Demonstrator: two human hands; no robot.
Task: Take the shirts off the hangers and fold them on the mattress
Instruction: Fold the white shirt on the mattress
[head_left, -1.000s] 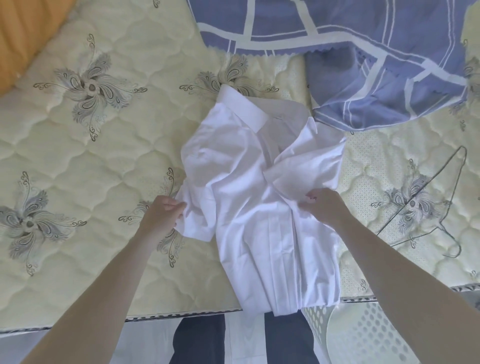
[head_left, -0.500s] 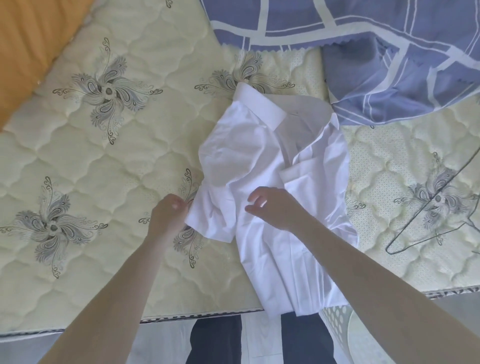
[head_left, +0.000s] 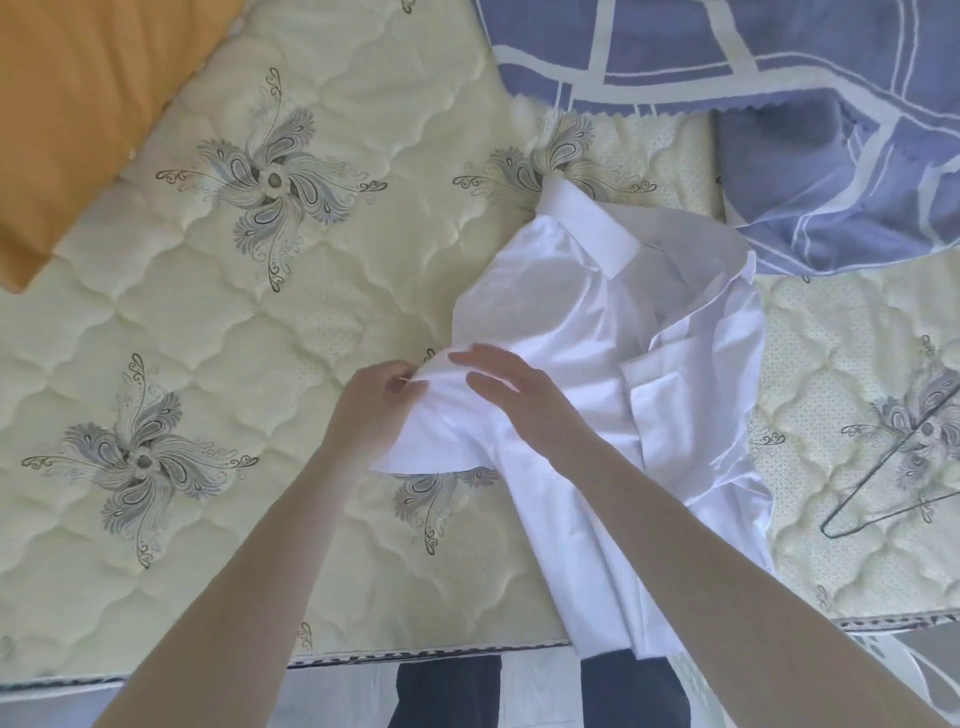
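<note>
White shirt (head_left: 545, 312) is off its hanger, lying front up on the mattress (head_left: 208, 322). All positions below are relative to the shirt.

- Collar (head_left: 592, 228) is at the shirt's far end. The hem at the near end hangs over the mattress edge.
- The shirt's right side is already folded in over the front. The folded panel sits just right of the shirt's middle.
- Short sleeve (head_left: 441, 447) on the shirt's left side is not folded in yet. It is pulled out sideways from the body and bunched.
- Left grip (head_left: 374, 410) is at the shirt's left edge. Thumb and fingers pinch the outer edge of that sleeve.
- Right grip (head_left: 519, 400) is spread, fingers straight, palm down over the same sleeve, just beside the left grip. Cannot tell if the fingertips press the cloth or sit just above it.
- The 2 forearms come in from the shirt's near side. The right one crosses over the shirt's lower half.
- Wire hanger (head_left: 893, 458) is bare, flat on the mattress, well right of the shirt and apart from it.
- Blue checked cover (head_left: 779, 78) lies beyond the collar and to its right. Its nearest edge is just beside the shirt's far right shoulder. Contact unclear.
- Orange cloth (head_left: 67, 104) is far left of the shirt, well apart.
</note>
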